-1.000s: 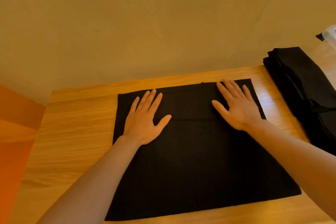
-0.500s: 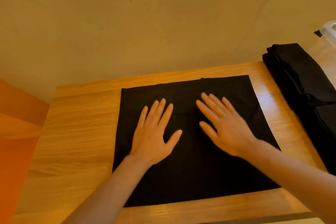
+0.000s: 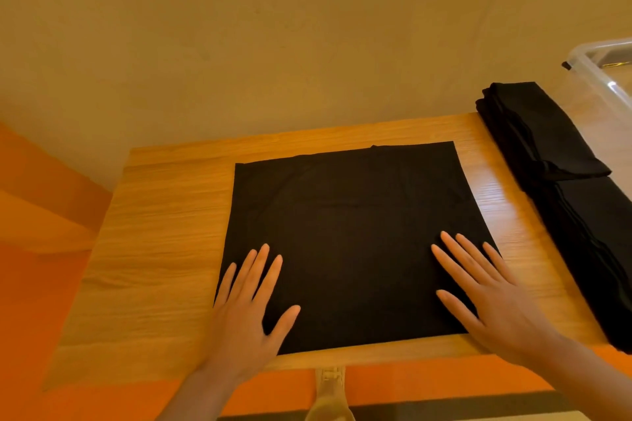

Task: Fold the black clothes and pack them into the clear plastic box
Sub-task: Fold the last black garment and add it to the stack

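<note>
Two hands lie flat on a black garment [image 3: 349, 232] that is spread as a neat, roughly square fold on the wooden desk [image 3: 164, 249]. The left hand [image 3: 248, 314] rests on the garment's near left corner, its fingers [image 3: 263, 263] straight and slightly spread, gripping nothing, with the little finger close to the cloth's left edge. The right hand [image 3: 489, 301] rests on the near right corner in the same way, fingers straight and splayed, palm down, its outer side reaching past the cloth's right edge. The garment's near edge runs just short of the desk's front edge. Along the right side of the desk, apart from the spread garment, sits a stack of folded black clothes [image 3: 564, 188]. Beyond that stack, at the far right edge of the view, stands the clear plastic box [image 3: 602, 68], only partly visible. Behind the desk rises a plain beige wall [image 3: 273, 27].
</note>
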The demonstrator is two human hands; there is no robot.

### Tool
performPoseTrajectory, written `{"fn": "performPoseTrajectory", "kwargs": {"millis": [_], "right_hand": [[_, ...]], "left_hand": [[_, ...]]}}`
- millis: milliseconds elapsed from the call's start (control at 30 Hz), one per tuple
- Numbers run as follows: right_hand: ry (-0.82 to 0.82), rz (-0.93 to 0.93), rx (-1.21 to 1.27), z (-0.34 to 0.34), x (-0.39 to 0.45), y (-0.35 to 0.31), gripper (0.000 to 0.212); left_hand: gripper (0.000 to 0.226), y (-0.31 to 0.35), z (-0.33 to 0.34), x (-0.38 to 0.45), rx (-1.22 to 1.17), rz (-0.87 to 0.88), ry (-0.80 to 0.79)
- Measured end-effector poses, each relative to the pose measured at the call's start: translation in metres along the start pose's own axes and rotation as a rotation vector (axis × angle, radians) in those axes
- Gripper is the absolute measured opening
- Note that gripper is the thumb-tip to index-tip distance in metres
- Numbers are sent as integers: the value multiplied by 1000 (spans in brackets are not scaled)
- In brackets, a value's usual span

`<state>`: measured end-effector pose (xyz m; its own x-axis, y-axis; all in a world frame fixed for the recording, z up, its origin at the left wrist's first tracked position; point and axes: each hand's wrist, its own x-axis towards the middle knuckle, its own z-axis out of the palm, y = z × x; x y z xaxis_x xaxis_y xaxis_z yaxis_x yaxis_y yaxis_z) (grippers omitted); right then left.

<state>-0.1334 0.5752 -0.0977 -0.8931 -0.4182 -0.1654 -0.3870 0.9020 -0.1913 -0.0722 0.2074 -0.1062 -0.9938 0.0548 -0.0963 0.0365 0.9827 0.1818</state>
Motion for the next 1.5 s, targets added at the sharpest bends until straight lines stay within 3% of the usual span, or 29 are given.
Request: {"fn": "performPoseTrajectory", "kwargs": {"millis": [333, 500, 667, 800, 933, 1067, 1200, 1300, 1500], "right_hand": [[102, -7, -62, 11, -30, 5, 61], [107, -150, -98, 22, -61, 13, 65], [173, -88, -83, 32, -92, 25, 55], [313, 117, 94, 25, -100, 20, 60], [351, 370, 339, 22, -96, 6, 56], [434, 490, 469, 17, -87, -7, 30], [430, 541, 547, 7, -83, -13, 12], [423, 527, 623, -4, -85, -12, 18], [353, 651, 1033, -32, -82, -11, 29]], "left_hand": [[67, -6, 4, -27, 25, 40, 21], [67, -26, 11, -65, -5, 126, 35], [62, -48, 20, -105, -13, -10, 123], [65, -36, 14, -108, -262, -391, 316], [32, -14, 5, -90, -369, -555, 398], [16, 1, -2, -79, -542, -725, 447], [14, 12, -14, -87, -706, -757, 518], [10, 13, -26, -91, -898, -722, 525], [7, 5, -45, -84, -1263, -712, 469]]}}
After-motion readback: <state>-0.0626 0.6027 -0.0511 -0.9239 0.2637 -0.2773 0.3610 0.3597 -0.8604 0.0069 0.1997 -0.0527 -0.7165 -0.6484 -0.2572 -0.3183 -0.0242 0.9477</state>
